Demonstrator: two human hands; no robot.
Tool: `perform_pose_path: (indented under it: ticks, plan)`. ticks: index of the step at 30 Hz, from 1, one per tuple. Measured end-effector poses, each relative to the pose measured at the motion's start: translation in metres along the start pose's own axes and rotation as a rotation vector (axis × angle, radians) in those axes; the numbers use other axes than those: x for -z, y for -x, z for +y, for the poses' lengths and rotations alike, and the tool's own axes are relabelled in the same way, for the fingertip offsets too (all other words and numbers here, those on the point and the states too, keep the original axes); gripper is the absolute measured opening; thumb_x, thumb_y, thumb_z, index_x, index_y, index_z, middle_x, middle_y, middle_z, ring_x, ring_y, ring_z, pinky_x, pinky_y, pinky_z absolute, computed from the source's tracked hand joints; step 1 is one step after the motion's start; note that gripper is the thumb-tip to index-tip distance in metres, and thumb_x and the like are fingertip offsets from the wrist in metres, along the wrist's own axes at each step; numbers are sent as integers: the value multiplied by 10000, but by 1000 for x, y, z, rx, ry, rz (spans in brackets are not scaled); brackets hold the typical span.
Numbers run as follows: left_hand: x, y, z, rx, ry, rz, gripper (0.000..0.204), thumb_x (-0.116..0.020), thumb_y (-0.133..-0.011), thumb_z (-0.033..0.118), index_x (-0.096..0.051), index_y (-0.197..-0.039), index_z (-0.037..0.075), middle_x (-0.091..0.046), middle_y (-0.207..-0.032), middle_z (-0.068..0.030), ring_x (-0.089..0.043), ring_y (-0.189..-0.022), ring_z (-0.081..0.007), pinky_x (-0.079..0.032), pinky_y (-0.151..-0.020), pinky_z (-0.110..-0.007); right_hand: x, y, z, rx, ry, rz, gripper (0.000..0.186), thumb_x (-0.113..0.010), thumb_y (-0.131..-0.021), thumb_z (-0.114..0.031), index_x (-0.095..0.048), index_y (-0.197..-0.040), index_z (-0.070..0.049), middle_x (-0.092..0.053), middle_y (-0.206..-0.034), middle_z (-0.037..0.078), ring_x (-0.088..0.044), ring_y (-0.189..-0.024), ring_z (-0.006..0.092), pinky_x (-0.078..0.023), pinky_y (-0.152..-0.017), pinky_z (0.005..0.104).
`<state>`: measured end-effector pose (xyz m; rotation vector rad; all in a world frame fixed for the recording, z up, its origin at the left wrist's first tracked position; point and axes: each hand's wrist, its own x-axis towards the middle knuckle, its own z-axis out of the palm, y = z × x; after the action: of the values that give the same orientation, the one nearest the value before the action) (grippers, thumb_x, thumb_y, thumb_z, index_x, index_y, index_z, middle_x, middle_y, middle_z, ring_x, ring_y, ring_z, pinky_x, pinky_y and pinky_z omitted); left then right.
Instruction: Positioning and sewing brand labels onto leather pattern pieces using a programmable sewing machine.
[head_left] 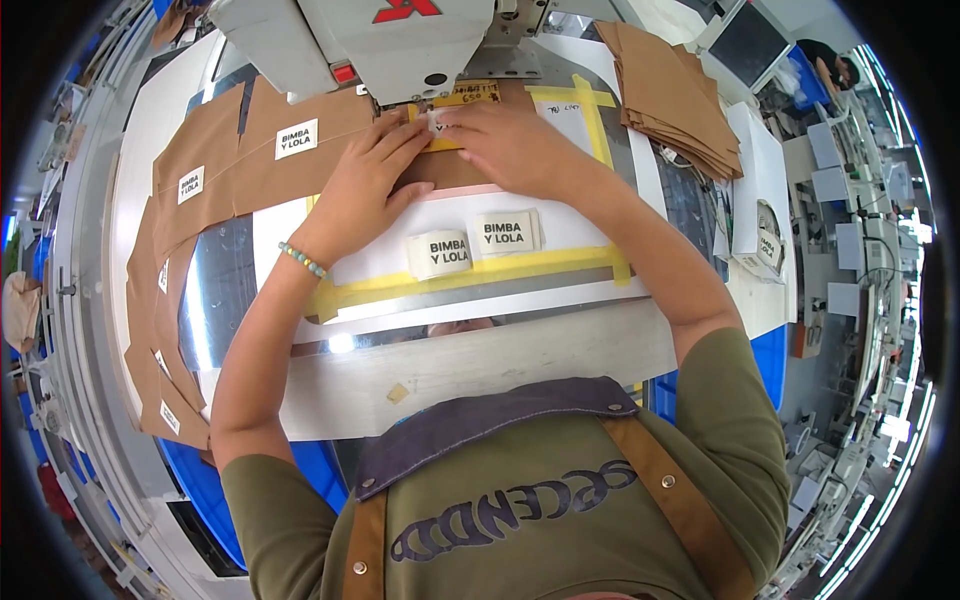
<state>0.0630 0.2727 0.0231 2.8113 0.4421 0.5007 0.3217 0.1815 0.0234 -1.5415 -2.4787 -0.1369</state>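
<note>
Both my hands reach under the head of a white sewing machine (395, 45). My left hand (375, 180) lies with fingers stretched out and thumb apart, fingertips near the needle area. From the right comes my right hand (515, 150), its fingertips resting on a small white label (437, 122) within a yellow-edged template (470, 95). Thumb and fingers are apart on this hand too. Beneath the hands lies a brown fabric piece (450, 172), partly hidden by them. Nearer to me, two stacks of white printed labels, a curled one (438, 255) and a flat one (507, 231), sit on a white board.
Brown pieces with sewn-on labels (225, 170) trail over the table's left side and hang down its edge. A stack of brown pieces (670, 100) lies at the back right, beside a white box (765, 200) and a screen (748, 45). Yellow tape (480, 268) borders the white board.
</note>
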Motion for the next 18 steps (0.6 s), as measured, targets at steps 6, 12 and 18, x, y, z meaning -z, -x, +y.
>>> perform_pose_path:
  ticks: [6, 12, 18]
  plan:
    - [46, 13, 40, 56, 370, 11, 507, -755, -961, 105, -663, -1449, 6, -678, -1474, -160, -619, -1365, -385, -487, -1162, -466, -5, 7, 7, -56, -327, 75, 343, -640, -1062, -244, -727, -1331, -48, -642, -1499, 85, -553, -1410, 282, -461, -1199, 423]
    - [86, 9, 125, -390, 1297, -176, 417, -703, -1041, 158, -689, -1388, -73, -723, -1374, -256, -714, -1238, -378, -551, -1063, -481, 3, 5, 4, -72, -317, 10, 340, -639, -1063, -251, -738, -1330, -64, -638, -1519, 68, -530, -1441, 278, -469, -1189, 427]
    - [90, 13, 191, -572, 1948, -188, 351, -688, -1067, 129, -697, -1353, -76, -725, -1301, -256, -702, -1186, -398, -562, -1000, -457, 3, 3, 3, -102, -337, -7, 361, -639, -1064, -261, -732, -1365, -85, -628, -1539, 71, -524, -1451, 276, -472, -1187, 427]
